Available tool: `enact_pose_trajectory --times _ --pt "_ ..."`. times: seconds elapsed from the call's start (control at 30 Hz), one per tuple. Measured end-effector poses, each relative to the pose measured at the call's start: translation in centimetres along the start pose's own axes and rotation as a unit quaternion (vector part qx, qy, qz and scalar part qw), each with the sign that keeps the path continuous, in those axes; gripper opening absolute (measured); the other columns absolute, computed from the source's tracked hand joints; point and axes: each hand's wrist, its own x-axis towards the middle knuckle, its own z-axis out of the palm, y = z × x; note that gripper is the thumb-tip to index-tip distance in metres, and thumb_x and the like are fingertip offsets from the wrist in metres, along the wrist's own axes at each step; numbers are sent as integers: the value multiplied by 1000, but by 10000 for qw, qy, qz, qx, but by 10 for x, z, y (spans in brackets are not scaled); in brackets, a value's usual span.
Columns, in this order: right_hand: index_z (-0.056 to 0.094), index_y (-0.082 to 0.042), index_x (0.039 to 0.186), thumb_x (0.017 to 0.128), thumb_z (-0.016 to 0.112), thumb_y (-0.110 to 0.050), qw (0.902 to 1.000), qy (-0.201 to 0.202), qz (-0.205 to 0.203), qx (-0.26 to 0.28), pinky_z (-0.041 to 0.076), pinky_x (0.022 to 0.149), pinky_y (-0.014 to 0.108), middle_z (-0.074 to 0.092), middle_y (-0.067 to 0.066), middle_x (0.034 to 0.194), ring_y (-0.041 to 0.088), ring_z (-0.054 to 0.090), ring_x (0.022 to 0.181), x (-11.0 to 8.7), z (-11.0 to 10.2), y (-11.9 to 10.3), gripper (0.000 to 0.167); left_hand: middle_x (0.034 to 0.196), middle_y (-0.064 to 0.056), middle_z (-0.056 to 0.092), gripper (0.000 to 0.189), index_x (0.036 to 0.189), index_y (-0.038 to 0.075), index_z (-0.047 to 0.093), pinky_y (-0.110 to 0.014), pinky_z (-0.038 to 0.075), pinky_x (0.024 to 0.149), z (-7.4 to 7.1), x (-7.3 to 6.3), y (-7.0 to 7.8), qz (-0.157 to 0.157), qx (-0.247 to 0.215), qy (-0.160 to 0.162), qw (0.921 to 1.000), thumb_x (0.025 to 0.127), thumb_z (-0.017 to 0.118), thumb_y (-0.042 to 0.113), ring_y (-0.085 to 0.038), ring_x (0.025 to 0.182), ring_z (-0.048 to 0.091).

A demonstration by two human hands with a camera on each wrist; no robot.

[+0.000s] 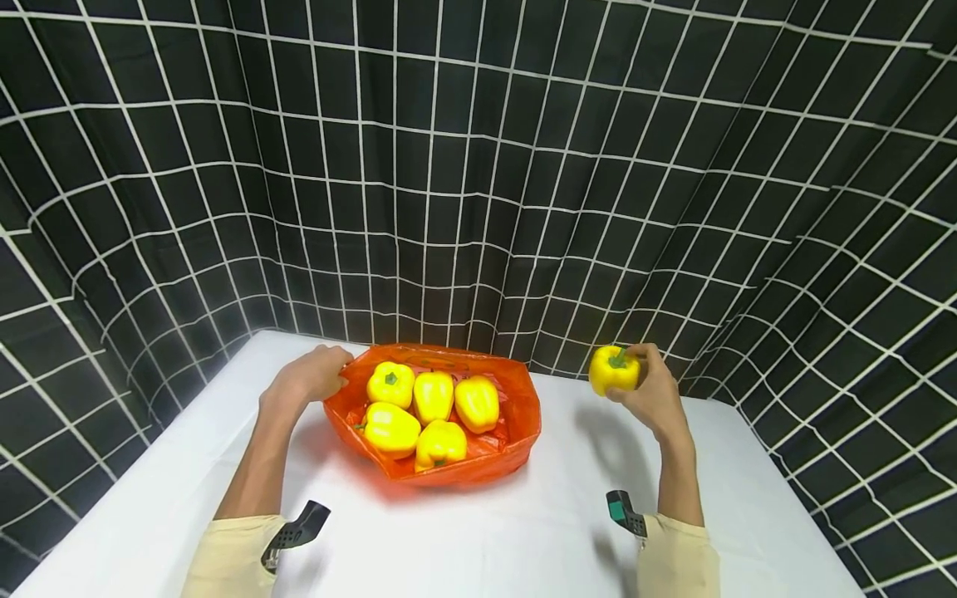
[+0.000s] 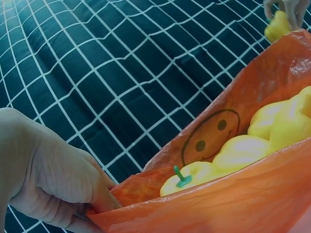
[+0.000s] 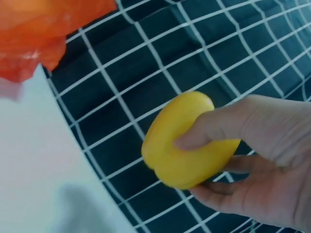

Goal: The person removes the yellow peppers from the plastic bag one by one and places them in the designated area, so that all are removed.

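My left hand (image 1: 308, 378) pinches the left edge of a red-orange plastic bag (image 1: 478, 475), whose mouth is spread wide. Inside lie several yellow bell peppers (image 1: 434, 397) with green stems. In the left wrist view, the fingertips grip the bag's corner beside a pepper (image 2: 192, 177), and a smiley face shows on the bag's far wall. To the right of the bag, my right hand (image 1: 652, 394) holds another yellow bell pepper (image 1: 609, 370) above the table, thumb on one side and fingers on the other, as the right wrist view also shows.
A white-covered table (image 1: 478, 540) carries the bag. Black cloth with a white grid (image 1: 478, 166) hangs behind the table and along both sides. Dark wrist-worn devices (image 1: 299, 527) sit at both sleeve cuffs.
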Motion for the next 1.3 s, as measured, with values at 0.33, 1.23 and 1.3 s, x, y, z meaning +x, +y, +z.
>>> enact_pose_trajectory --times 0.33,1.23,1.3 --pt "41 5 131 76 74 15 9974 -423 576 -40 38 120 66 43 37 151 55 45 135 11 18 23 64 98 -11 70 28 123 2 72 -48 60 95 -2 1 1 -43 0 -10 10000 96 64 0 -28 97 58" --pt "27 3 148 77 68 10 9854 -1373 907 -446 31 122 69 33 37 159 56 40 142 14 22 38 82 103 -12 71 28 124 0 71 -51 58 99 -2 1 1 29 39 -42 10000 97 63 3 -30 99 59" --pt "26 3 149 77 68 9 9861 -1364 815 -486 31 122 69 33 38 158 56 39 142 14 20 36 84 103 -12 71 28 124 1 71 -52 58 99 -3 0 1 12 33 -47 10000 97 63 2 -30 99 59"
